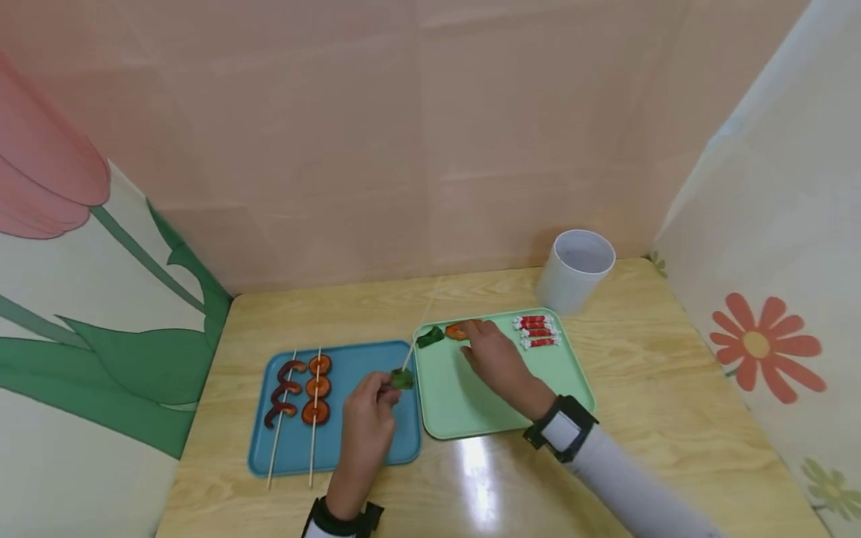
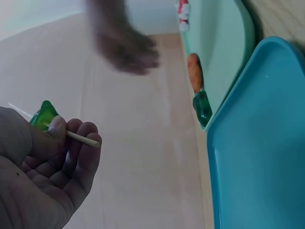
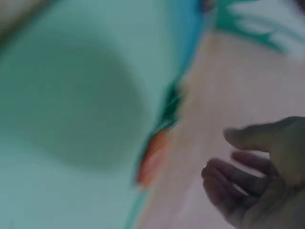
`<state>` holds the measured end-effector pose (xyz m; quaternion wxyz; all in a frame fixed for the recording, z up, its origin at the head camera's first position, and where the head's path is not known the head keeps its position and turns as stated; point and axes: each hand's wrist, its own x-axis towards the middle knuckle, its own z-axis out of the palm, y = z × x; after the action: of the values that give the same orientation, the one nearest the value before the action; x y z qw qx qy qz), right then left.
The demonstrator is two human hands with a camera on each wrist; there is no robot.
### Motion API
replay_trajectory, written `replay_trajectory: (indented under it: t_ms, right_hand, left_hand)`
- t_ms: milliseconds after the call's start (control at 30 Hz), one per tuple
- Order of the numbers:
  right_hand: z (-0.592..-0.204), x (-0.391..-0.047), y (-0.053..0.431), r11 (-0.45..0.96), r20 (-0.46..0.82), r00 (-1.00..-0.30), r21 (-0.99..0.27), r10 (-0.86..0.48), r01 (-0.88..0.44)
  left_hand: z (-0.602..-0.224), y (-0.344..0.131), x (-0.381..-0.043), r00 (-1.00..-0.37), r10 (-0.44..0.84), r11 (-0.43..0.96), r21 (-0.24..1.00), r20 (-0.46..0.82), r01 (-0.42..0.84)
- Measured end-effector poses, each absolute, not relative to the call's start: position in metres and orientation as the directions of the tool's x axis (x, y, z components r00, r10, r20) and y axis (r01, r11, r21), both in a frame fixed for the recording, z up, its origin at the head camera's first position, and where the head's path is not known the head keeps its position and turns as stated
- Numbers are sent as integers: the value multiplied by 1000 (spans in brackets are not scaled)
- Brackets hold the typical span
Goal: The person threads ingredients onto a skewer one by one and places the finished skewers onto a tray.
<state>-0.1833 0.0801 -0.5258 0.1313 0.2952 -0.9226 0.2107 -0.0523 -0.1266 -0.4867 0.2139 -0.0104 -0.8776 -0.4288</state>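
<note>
My left hand [image 1: 366,426] pinches a thin wooden skewer [image 2: 84,138] near its lower end, over the blue tray's right side. A green leafy-looking piece [image 1: 402,379] is threaded on that skewer, right at the fingertips. My right hand [image 1: 501,365] hovers over the green tray [image 1: 457,415], its fingers relaxed and apart with nothing between them in the right wrist view. An orange piece [image 1: 455,331] lies close by its fingertips at the tray's back edge. Beside it rests another dark green piece [image 1: 430,337].
On the blue tray [image 1: 350,355] lie a skewer of brown curled pieces [image 1: 285,388] and a skewer of round orange-brown slices [image 1: 318,386]. Several red-and-white wrapped pieces [image 1: 537,332] sit at the green tray's back right. Behind them stands a white cup [image 1: 568,288] near the wall.
</note>
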Motion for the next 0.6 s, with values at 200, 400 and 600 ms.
replay_trajectory:
  t_ms: [200, 400, 600]
  right_hand:
    - [-571, -236, 92, 743, 234, -754, -151, -614, -652]
    - [-586, -253, 87, 698, 265, -682, -45, -681, -715]
    - [-591, -250, 83, 738, 265, -713, -5, -649, -675]
  left_hand:
    - [-492, -128, -48, -907, -157, 632, 745, 392, 213]
    - [-495, -129, -46, -903, -151, 612, 755, 402, 234]
    - [-492, -131, -45, -918, -156, 595, 776, 365, 207]
